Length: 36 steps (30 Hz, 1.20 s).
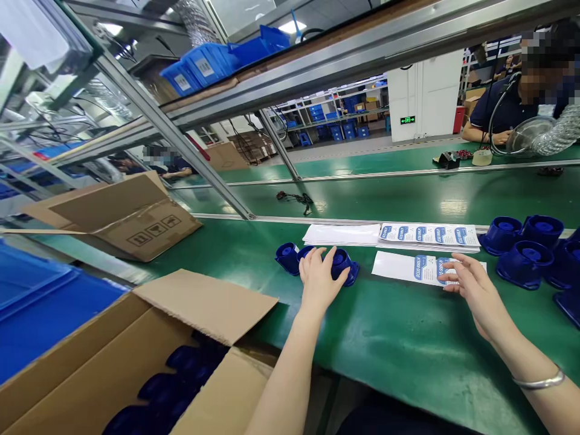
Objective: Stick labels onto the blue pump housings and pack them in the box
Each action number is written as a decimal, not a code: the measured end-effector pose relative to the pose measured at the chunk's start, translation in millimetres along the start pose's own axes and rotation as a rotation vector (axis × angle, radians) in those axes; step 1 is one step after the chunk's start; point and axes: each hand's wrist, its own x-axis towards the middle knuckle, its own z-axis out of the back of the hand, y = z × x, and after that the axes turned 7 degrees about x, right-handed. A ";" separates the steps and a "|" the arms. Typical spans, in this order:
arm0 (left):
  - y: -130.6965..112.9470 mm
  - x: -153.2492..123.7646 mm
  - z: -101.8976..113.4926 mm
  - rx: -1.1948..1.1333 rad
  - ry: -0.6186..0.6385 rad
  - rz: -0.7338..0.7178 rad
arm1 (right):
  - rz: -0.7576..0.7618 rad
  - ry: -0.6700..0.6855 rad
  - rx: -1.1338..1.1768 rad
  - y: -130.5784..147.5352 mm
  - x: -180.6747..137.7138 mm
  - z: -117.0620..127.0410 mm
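A factory assembly line: long green belt (pixel 408 344), metal racking (pixel 317 66), blue bins (pixel 203 63), cartons (pixel 131 217), workers seated along it.

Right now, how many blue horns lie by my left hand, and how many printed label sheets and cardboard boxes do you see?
Blue horns by the left hand: 3
Printed label sheets: 2
Cardboard boxes: 2
Total: 7
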 end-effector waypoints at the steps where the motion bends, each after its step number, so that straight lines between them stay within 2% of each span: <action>1: 1.6 1.2 -0.3 0.003 0.005 0.006 | 0.004 -0.002 -0.002 -0.9 0.7 0.3; 5: 14.6 9.0 1.1 0.020 0.049 0.081 | 0.017 0.002 -0.034 -5.8 4.0 2.4; 8: 30.5 15.4 1.8 0.021 0.092 0.135 | 0.086 -0.007 -0.116 -7.8 7.2 5.2; 12: 47.6 24.4 4.4 0.024 0.108 0.184 | 0.274 -0.003 -0.345 -8.2 13.7 10.4; 14: 44.9 28.3 6.0 0.028 0.056 0.215 | 0.421 -0.004 -0.514 -9.4 18.1 12.9; 16: 29.2 29.5 5.9 -0.023 -0.029 0.151 | 0.564 0.013 -0.727 -11.9 22.1 14.3; 18: 0.5 26.5 2.2 -0.149 -0.022 -0.069 | 0.653 0.043 -0.912 -14.7 24.7 13.3; 21: -54.6 15.3 -11.4 -0.275 0.244 -0.482 | 0.690 0.066 -1.060 -17.5 25.8 5.9; 23: -87.3 6.7 -24.3 -0.256 0.360 -0.601 | 0.703 0.088 -1.116 -17.7 26.8 -2.5; 25: -109.4 0.5 -37.7 -0.231 0.366 -0.617 | 0.725 0.122 -1.173 -17.2 30.5 -12.4; 27: -119.9 -2.6 -49.0 -0.217 0.328 -0.596 | 0.746 0.142 -1.217 -17.0 37.2 -22.2; 32: -117.9 -0.4 -63.0 -0.228 0.275 -0.578 | 0.792 0.121 -1.305 -22.0 55.4 -39.1; 36: -115.6 4.3 -67.7 -0.200 0.227 -0.595 | 0.889 0.177 -1.363 -20.3 55.4 -42.5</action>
